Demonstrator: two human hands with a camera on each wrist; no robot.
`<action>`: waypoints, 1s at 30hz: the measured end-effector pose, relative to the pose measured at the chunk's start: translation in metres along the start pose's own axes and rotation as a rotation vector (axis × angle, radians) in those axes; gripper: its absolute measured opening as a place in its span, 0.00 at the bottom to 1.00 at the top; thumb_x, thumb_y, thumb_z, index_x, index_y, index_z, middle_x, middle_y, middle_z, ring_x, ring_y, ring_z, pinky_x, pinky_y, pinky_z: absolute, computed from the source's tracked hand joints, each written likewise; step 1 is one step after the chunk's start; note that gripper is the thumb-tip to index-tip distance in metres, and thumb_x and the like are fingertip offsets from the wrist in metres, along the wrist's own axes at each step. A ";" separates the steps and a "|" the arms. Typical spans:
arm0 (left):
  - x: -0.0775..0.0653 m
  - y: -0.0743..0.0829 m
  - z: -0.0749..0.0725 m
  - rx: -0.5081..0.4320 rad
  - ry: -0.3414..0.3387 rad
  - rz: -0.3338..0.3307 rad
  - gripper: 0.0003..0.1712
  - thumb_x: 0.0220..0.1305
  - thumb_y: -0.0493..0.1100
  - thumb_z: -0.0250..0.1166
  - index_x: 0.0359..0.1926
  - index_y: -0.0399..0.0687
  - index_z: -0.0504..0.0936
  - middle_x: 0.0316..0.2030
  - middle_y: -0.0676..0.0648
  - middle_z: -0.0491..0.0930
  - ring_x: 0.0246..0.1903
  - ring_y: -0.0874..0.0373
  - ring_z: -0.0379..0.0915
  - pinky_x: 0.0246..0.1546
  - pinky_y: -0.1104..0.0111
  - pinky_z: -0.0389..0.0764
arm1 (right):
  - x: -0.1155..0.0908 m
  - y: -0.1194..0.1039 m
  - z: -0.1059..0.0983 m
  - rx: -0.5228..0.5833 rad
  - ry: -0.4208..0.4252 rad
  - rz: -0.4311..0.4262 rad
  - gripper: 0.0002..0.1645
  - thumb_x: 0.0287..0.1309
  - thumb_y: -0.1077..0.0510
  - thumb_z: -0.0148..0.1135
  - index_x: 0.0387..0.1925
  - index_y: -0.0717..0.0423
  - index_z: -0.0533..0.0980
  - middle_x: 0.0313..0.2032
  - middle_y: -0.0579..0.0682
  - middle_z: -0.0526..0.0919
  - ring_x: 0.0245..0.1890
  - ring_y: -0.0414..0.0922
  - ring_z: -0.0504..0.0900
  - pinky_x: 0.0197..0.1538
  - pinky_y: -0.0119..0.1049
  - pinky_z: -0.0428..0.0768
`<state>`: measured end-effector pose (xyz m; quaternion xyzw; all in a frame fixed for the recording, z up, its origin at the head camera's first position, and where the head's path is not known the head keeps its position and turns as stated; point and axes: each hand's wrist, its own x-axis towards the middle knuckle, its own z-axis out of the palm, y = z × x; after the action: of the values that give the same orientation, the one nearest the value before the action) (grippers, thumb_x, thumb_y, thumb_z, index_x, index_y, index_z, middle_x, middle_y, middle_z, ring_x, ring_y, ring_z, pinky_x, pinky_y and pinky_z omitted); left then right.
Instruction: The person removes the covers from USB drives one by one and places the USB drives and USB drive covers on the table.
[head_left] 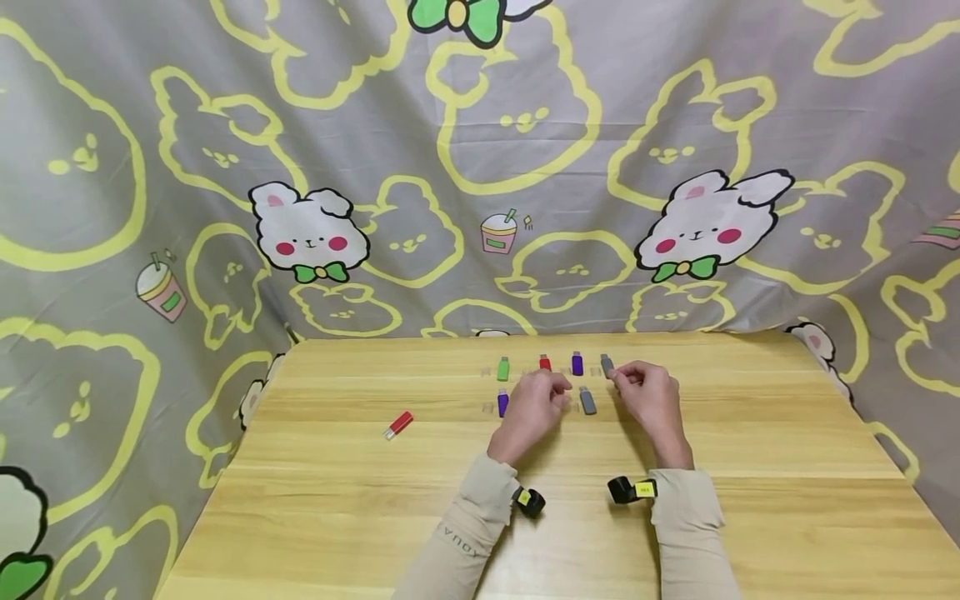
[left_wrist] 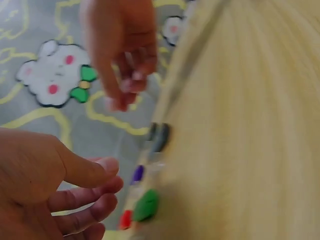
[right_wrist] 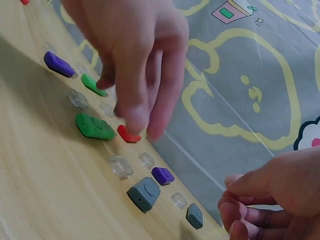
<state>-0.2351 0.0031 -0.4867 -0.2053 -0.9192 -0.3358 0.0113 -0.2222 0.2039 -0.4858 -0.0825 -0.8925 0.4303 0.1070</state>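
Note:
My left hand hovers over the front row of USB flash drives, fingers loosely bent and holding nothing. It hides a green flash drive in the head view. My right hand has its fingertips beside the grey flash drive at the back row's right end; nothing shows between thumb and fingers in the right wrist view. Also in the back row lie a green drive, a red drive and a purple drive. In front are another purple drive and another grey drive.
Clear caps lie beside the drives, off their plugs. A separate red flash drive sits farther left on the wooden table. Behind the table's back edge hangs a grey curtain with cartoon prints.

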 end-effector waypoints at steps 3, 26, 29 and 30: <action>-0.004 0.000 -0.017 -0.111 0.018 -0.014 0.17 0.67 0.34 0.69 0.56 0.42 0.85 0.36 0.51 0.84 0.34 0.63 0.77 0.32 0.76 0.78 | 0.000 -0.001 -0.001 0.001 0.000 -0.026 0.12 0.68 0.56 0.67 0.38 0.64 0.85 0.29 0.55 0.86 0.24 0.44 0.80 0.23 0.32 0.76; -0.048 -0.082 -0.126 -0.344 0.395 -0.082 0.08 0.72 0.34 0.64 0.48 0.39 0.87 0.37 0.43 0.87 0.36 0.44 0.82 0.33 0.71 0.79 | -0.006 -0.033 0.025 0.107 -0.058 -0.360 0.05 0.65 0.64 0.69 0.41 0.63 0.85 0.35 0.55 0.88 0.36 0.51 0.85 0.41 0.41 0.85; -0.055 -0.091 -0.134 -0.352 0.412 -0.084 0.09 0.73 0.32 0.62 0.49 0.38 0.86 0.36 0.41 0.87 0.36 0.40 0.82 0.32 0.73 0.79 | -0.009 -0.042 0.035 0.122 -0.068 -0.405 0.05 0.63 0.65 0.70 0.40 0.63 0.84 0.35 0.54 0.87 0.37 0.52 0.85 0.43 0.49 0.85; -0.058 -0.094 -0.137 -0.352 0.416 -0.085 0.10 0.73 0.31 0.61 0.50 0.37 0.85 0.37 0.40 0.87 0.36 0.39 0.82 0.32 0.73 0.78 | -0.010 -0.045 0.039 0.121 -0.076 -0.417 0.05 0.63 0.65 0.70 0.40 0.62 0.84 0.35 0.53 0.87 0.37 0.52 0.85 0.44 0.51 0.84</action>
<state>-0.2347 -0.1682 -0.4478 -0.0921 -0.8325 -0.5254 0.1499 -0.2251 0.1445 -0.4757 0.1266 -0.8663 0.4543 0.1645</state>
